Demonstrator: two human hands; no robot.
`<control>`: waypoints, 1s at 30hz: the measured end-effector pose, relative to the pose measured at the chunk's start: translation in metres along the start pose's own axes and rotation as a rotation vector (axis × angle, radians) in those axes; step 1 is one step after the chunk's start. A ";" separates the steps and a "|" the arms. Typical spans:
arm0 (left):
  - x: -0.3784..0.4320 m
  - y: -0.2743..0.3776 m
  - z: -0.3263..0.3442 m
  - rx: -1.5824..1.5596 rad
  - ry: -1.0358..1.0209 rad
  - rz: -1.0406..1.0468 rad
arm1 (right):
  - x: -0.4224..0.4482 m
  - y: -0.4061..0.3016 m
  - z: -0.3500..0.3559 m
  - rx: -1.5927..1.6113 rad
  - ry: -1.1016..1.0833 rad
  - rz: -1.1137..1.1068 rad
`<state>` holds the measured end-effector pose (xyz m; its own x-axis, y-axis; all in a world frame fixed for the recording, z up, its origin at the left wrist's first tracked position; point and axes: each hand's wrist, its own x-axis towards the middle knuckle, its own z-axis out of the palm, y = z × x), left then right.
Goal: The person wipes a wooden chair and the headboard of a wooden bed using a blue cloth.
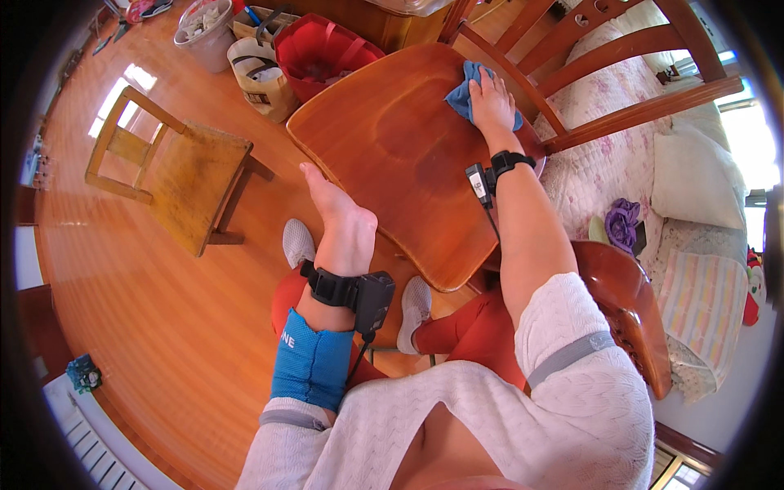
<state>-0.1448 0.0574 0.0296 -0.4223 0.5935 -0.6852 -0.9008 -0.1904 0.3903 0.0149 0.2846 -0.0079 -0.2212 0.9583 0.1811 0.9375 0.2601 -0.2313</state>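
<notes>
A wooden chair with a smooth reddish-brown seat (392, 153) stands before me, its slatted backrest (612, 55) at the upper right. My right hand (493, 107) lies palm down over a blue cloth (460, 101), pressing it on the seat beside the backrest. The cloth is bunched and sticks out around the fingers. My left hand (337, 199) is at the seat's near left edge with the thumb side outward. Its fingers are mostly hidden, so whether they grip the edge cannot be told.
A small yellow wooden chair (196, 177) stands left on the wooden floor. Behind the seat are a red bag (324, 52), a cream tote bag (257, 82) and a bucket (208, 37). On the right are a quilted floral cover (603, 159) and another wooden chair (618, 300).
</notes>
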 end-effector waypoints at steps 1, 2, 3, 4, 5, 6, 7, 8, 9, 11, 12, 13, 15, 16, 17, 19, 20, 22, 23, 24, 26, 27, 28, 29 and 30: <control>-0.002 0.000 0.002 0.001 -0.002 0.007 | -0.005 0.002 0.000 0.015 0.049 0.057; -0.003 0.001 0.003 0.003 -0.004 0.014 | -0.008 0.001 0.006 -0.002 0.086 0.027; -0.003 -0.001 0.003 0.004 -0.002 0.008 | -0.014 -0.004 0.008 -0.007 0.083 0.030; -0.003 -0.002 0.004 0.007 -0.033 0.034 | -0.022 -0.012 0.008 -0.030 0.071 -0.030; -0.003 -0.003 0.004 0.009 -0.064 0.059 | -0.031 -0.021 0.010 -0.053 0.058 -0.090; -0.003 -0.003 0.005 0.009 -0.066 0.055 | -0.040 -0.030 0.010 -0.068 0.056 -0.140; -0.003 -0.003 0.006 0.025 -0.042 0.063 | -0.047 -0.038 0.010 -0.045 0.028 -0.186; -0.003 -0.004 0.008 0.042 -0.019 0.071 | -0.055 -0.045 0.009 -0.031 0.041 -0.261; -0.005 -0.002 0.008 0.043 -0.023 0.069 | -0.063 -0.054 0.009 -0.014 0.055 -0.337; -0.005 0.000 0.009 0.050 -0.013 0.080 | -0.082 -0.074 0.004 0.040 0.025 -0.459; 0.003 -0.003 0.006 0.055 -0.017 0.071 | -0.094 -0.082 0.000 0.061 0.002 -0.508; 0.010 -0.002 0.001 0.067 -0.013 0.100 | -0.107 -0.092 -0.003 0.089 -0.019 -0.564; 0.018 -0.001 -0.004 0.087 -0.017 0.120 | -0.132 -0.100 -0.010 0.171 -0.025 -0.657; 0.018 0.000 -0.005 0.099 -0.034 0.120 | -0.145 -0.100 -0.014 0.180 -0.028 -0.696; 0.018 0.000 -0.005 0.109 -0.051 0.120 | -0.158 -0.099 -0.019 0.190 -0.031 -0.736; 0.019 -0.001 -0.003 0.063 -0.063 0.088 | -0.180 -0.090 -0.037 0.215 -0.084 -0.755; 0.020 0.000 -0.003 0.008 -0.064 0.067 | -0.189 -0.085 -0.044 0.248 -0.142 -0.790; 0.025 -0.001 -0.007 0.045 -0.072 0.066 | -0.203 -0.066 -0.056 0.250 -0.169 -0.814; 0.028 0.000 -0.010 0.075 -0.074 0.072 | -0.205 -0.059 -0.060 0.256 -0.202 -0.849; 0.031 0.001 -0.013 0.079 -0.076 0.069 | -0.205 -0.053 -0.063 0.256 -0.200 -0.844; 0.038 0.004 -0.019 0.062 -0.075 0.054 | -0.200 -0.045 -0.066 0.144 -0.186 -0.796; 0.036 0.003 -0.017 0.067 -0.080 0.045 | -0.194 -0.040 -0.064 0.140 -0.184 -0.786; 0.032 0.002 -0.015 0.082 -0.085 0.040 | -0.186 -0.034 -0.058 0.109 -0.122 -0.754; 0.029 0.001 -0.014 0.095 -0.088 0.037 | -0.177 -0.028 -0.052 0.079 -0.062 -0.724; 0.029 0.003 -0.016 0.100 -0.088 0.038 | -0.166 -0.026 -0.046 0.049 -0.061 -0.682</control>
<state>-0.1611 0.0618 0.0013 -0.4415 0.6545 -0.6137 -0.8677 -0.1375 0.4777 0.0393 0.1136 0.0119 -0.7737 0.5832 0.2475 0.5707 0.8112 -0.1277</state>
